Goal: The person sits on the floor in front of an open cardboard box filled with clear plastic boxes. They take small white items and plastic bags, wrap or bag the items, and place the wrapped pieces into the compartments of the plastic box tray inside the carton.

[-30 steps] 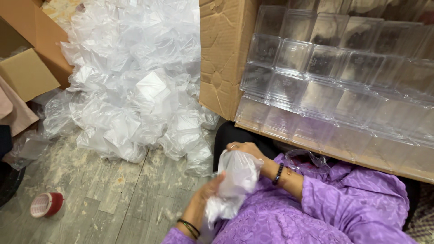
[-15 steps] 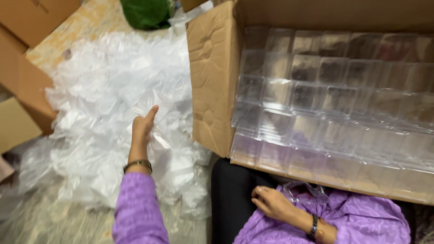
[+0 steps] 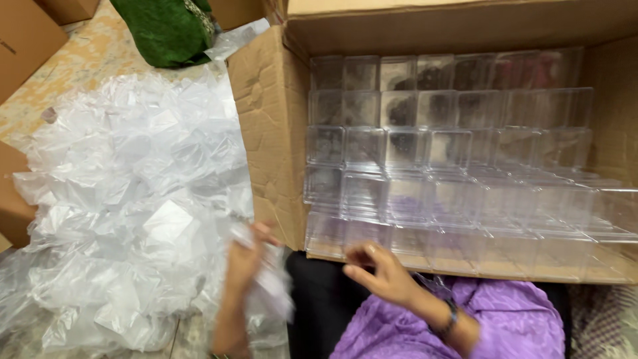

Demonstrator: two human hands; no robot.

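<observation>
My left hand (image 3: 243, 260) is blurred by motion at the near edge of a big heap of clear plastic bags (image 3: 126, 206). It grips one clear plastic bag (image 3: 274, 296), which hangs down beside my wrist. My right hand (image 3: 380, 272) hovers just in front of the open cardboard box (image 3: 269, 133), fingers loosely curled and apart, with nothing in it. The box lies on its side and is stacked with rows of clear plastic containers (image 3: 425, 173). Both arms wear purple sleeves (image 3: 492, 326), and a dark bracelet is on my right wrist.
A green cloth bundle (image 3: 169, 26) lies at the back beyond the heap. Brown cardboard boxes (image 3: 23, 40) stand at the far left. A worn patterned floor (image 3: 73, 73) shows behind the bags, and something dark (image 3: 316, 299) lies under my arms.
My left hand has drawn back from the heap toward my lap with a bag in it. My right hand has lifted toward the box's front edge. The view has tilted up.
</observation>
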